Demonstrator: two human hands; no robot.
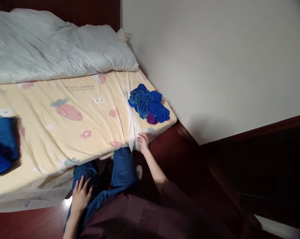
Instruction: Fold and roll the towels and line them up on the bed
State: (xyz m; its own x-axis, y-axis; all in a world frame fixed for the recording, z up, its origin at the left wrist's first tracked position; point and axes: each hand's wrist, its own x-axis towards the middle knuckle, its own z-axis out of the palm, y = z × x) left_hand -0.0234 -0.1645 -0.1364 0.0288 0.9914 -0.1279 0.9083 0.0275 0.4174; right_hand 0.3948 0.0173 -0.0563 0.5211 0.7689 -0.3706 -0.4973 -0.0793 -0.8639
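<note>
My left hand (81,197) lies flat on the thigh of my blue trousers (123,166), its fingers spread. Out at the bed's near edge, my right hand (143,142) has its fingers apart and nothing in them, beside a strip of white fabric (133,127). Just beyond it, a crumpled heap of blue cloth (146,101) with green edging rests on the bed corner, a small purple piece (151,119) at its near side. More blue fabric (3,142) lies on the bed at the far left.
A bed with a yellow patterned sheet (40,132) spans the left and centre. Across its far side lies a white quilt (60,49). A pale wall (214,66) rises at the right, above dark red floor (179,159). A white shoe (139,171) shows beside my leg.
</note>
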